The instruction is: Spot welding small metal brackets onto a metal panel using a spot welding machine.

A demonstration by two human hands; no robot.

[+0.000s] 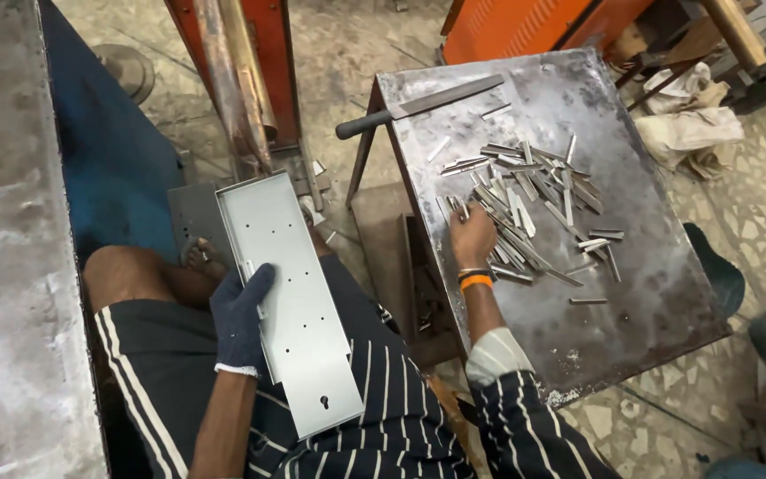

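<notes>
My left hand (pixel 241 319), in a dark blue knit glove, grips the left edge of a long grey sheet-metal tray (pixel 290 293) with small holes and a keyhole slot, resting on my lap. My bare right hand (pixel 473 235), with an orange band at the wrist, reaches onto a dark steel table (pixel 649 293) and its fingers touch a pile of several short metal strips (pixel 534 213). Whether the fingers have closed on a strip is hidden by the hand.
A metal file (pixel 427 102) with a black handle lies at the table's far edge. Orange machine frames (pixel 250 62) stand ahead. A grey bench (pixel 2 248) with a blue side runs along my left. Rags (pixel 689 124) lie on the floor at right.
</notes>
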